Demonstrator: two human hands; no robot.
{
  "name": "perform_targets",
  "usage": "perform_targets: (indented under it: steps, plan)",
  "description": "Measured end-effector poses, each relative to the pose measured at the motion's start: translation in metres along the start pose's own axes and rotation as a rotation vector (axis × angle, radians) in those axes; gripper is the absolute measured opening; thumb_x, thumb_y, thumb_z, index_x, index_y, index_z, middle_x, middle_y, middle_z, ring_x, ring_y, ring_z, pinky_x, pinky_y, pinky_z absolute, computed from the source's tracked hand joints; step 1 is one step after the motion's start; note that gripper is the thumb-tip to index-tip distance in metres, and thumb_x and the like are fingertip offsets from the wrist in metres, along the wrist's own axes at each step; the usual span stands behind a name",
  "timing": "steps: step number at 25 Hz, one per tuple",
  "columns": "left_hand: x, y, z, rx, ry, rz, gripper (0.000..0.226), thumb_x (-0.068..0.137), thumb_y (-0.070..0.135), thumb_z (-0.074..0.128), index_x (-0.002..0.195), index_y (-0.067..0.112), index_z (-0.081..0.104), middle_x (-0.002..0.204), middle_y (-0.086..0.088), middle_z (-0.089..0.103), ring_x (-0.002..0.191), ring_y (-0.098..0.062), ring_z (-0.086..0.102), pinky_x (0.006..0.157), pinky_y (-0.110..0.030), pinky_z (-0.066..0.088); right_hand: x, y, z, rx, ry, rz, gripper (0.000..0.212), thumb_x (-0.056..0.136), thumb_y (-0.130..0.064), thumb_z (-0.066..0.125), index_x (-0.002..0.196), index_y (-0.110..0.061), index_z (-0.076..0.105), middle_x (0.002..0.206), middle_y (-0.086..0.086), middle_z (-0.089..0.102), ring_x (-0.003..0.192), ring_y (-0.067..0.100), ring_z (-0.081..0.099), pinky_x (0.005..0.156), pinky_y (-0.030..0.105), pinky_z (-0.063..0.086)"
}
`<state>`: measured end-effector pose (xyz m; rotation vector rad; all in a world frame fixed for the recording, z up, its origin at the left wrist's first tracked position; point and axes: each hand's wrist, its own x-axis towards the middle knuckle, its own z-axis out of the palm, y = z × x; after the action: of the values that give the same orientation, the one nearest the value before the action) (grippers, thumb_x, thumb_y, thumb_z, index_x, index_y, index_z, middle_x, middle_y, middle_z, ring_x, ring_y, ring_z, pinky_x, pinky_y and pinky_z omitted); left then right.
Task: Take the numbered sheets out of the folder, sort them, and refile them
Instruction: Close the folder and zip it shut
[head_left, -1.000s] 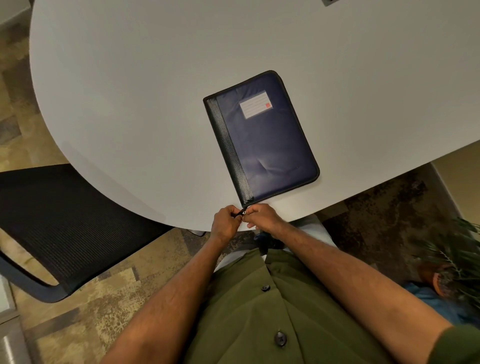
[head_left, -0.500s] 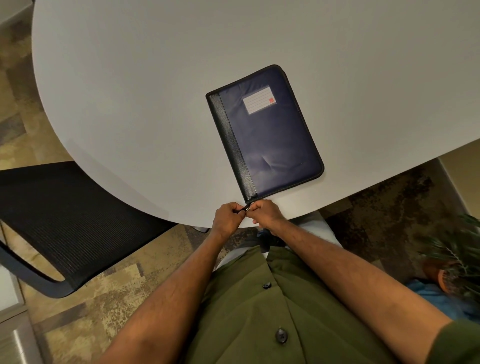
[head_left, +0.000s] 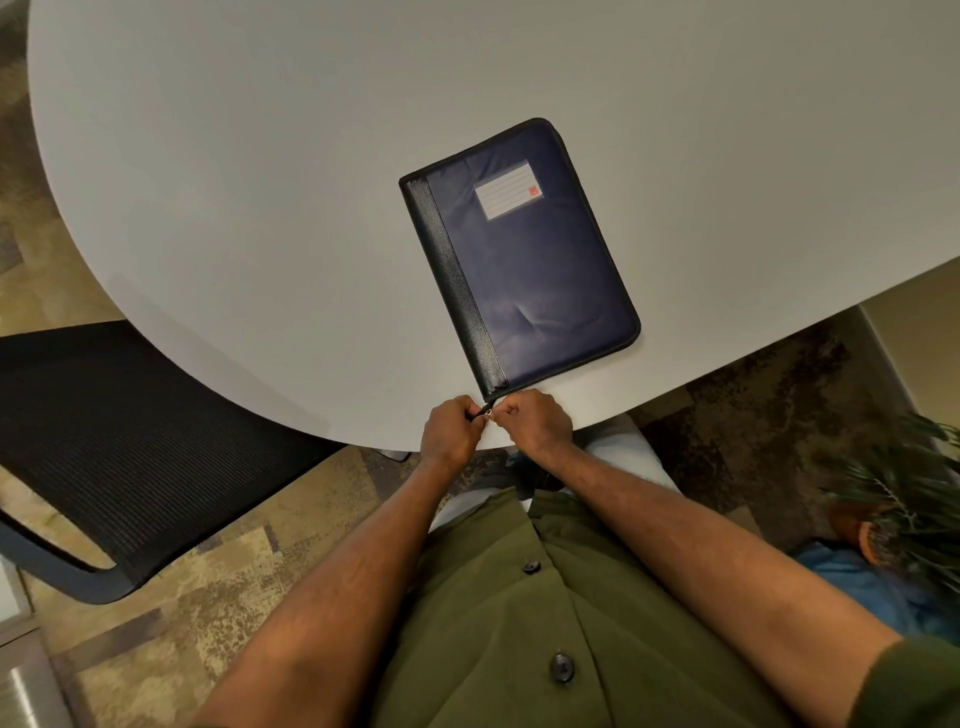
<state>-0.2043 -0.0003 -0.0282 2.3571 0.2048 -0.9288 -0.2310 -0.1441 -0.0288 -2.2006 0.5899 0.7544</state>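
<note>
The closed blue folder (head_left: 524, 260) lies on the white table (head_left: 260, 182) as before, its near corner by the edge; both hands have barely shifted, the left hand (head_left: 449, 431) and right hand (head_left: 535, 423) still curled, pinching the zip pull (head_left: 488, 411) between them

There is just one camera, worn on the person's head. It looks forward and almost straight down. The lens is wide, so the picture bends at the sides. The bench (head_left: 260, 182) fills the top half, and its near, curved edge runs across the middle. The folder (head_left: 540, 270) lies close to that near edge, in the middle of the view. The two hands (head_left: 491, 423) meet just at the edge, below the folder. The person's arms and green shirt (head_left: 498, 623) fill the bottom, very near the camera.
</note>
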Motion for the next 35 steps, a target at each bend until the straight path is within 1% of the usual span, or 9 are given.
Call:
perform_targets:
  steps: [2, 4, 9, 12, 19, 24, 29, 32, 35]
  plan:
    - [0.0, 0.001, -0.001, 0.064, 0.015, 0.036, 0.01, 0.097, 0.019, 0.068, 0.087, 0.017, 0.071, 0.092, 0.0, 0.071, 0.083, -0.02, 0.062, 0.07, -0.033, 0.044, -0.002, 0.001, -0.001, -0.096, 0.059, -0.024, 0.022, 0.097, -0.042, 0.069, 0.092, -0.024, 0.08, 0.084, -0.008, 0.075, 0.071, 0.013, 0.063, 0.054, 0.021, 0.039]
    - [0.0, 0.0, -0.004, 0.113, 0.036, 0.051, 0.011, 0.095, 0.021, 0.068, 0.085, 0.019, 0.07, 0.094, 0.0, 0.069, 0.084, -0.021, 0.061, 0.071, -0.035, 0.047, -0.004, 0.0, -0.004, -0.14, 0.109, -0.022, 0.023, 0.099, -0.042, 0.066, 0.092, -0.023, 0.078, 0.086, -0.005, 0.074, 0.07, 0.014, 0.056, 0.052, 0.021, 0.027]
    - [0.006, 0.003, -0.008, 0.091, 0.063, 0.003, 0.009, 0.092, 0.025, 0.069, 0.085, 0.02, 0.07, 0.092, 0.0, 0.071, 0.084, -0.022, 0.064, 0.069, -0.034, 0.046, 0.002, 0.004, -0.013, -0.157, 0.183, 0.036, 0.025, 0.1, -0.044, 0.064, 0.098, -0.022, 0.078, 0.095, -0.002, 0.075, 0.079, 0.019, 0.062, 0.068, 0.027, 0.037]
    - [0.006, 0.005, -0.009, 0.104, 0.058, -0.016, 0.009, 0.092, 0.028, 0.069, 0.087, 0.021, 0.07, 0.094, 0.0, 0.071, 0.086, -0.022, 0.064, 0.071, -0.035, 0.048, 0.006, 0.011, -0.019, -0.134, 0.204, 0.087, 0.026, 0.098, -0.045, 0.066, 0.103, -0.023, 0.078, 0.103, -0.001, 0.076, 0.092, 0.024, 0.069, 0.074, 0.03, 0.044]
    - [0.006, 0.005, -0.008, 0.091, 0.055, -0.033, 0.01, 0.089, 0.031, 0.068, 0.085, 0.022, 0.066, 0.092, 0.0, 0.07, 0.085, -0.025, 0.065, 0.077, -0.041, 0.055, 0.015, 0.046, -0.059, -0.03, 0.329, 0.194, 0.028, 0.101, -0.038, 0.062, 0.108, -0.015, 0.076, 0.109, 0.007, 0.074, 0.099, 0.029, 0.067, 0.077, 0.03, 0.038]
    - [0.007, 0.007, -0.008, 0.136, 0.064, -0.003, 0.011, 0.092, 0.028, 0.066, 0.086, 0.02, 0.061, 0.095, 0.0, 0.064, 0.086, -0.023, 0.059, 0.07, -0.036, 0.045, 0.035, 0.086, -0.102, 0.095, 0.47, 0.312, 0.02, 0.101, -0.032, 0.059, 0.096, -0.019, 0.074, 0.106, 0.008, 0.075, 0.095, 0.035, 0.068, 0.073, 0.033, 0.044]
    - [0.01, 0.011, -0.007, 0.172, 0.054, 0.005, 0.011, 0.092, 0.026, 0.065, 0.088, 0.017, 0.061, 0.097, -0.001, 0.059, 0.087, -0.022, 0.057, 0.072, -0.036, 0.046, 0.052, 0.113, -0.143, -0.09, 0.454, 0.113, 0.016, 0.101, -0.026, 0.061, 0.088, -0.018, 0.064, 0.098, 0.003, 0.066, 0.078, 0.023, 0.056, 0.067, 0.032, 0.039]
    - [0.01, 0.017, -0.004, 0.185, 0.052, -0.018, 0.01, 0.091, 0.025, 0.066, 0.087, 0.017, 0.062, 0.098, -0.003, 0.059, 0.088, -0.024, 0.059, 0.074, -0.038, 0.05, 0.059, 0.118, -0.153, -0.169, 0.438, -0.02, 0.018, 0.102, -0.023, 0.061, 0.085, -0.017, 0.059, 0.089, 0.002, 0.059, 0.075, 0.025, 0.059, 0.063, 0.031, 0.039]
    - [0.011, 0.022, -0.002, 0.158, 0.072, -0.08, 0.008, 0.091, 0.023, 0.066, 0.088, 0.017, 0.062, 0.1, -0.003, 0.06, 0.089, -0.024, 0.06, 0.073, -0.037, 0.049, 0.063, 0.121, -0.165, -0.225, 0.379, -0.105, 0.017, 0.102, -0.023, 0.062, 0.087, -0.015, 0.061, 0.088, 0.001, 0.055, 0.076, 0.024, 0.059, 0.062, 0.03, 0.038]
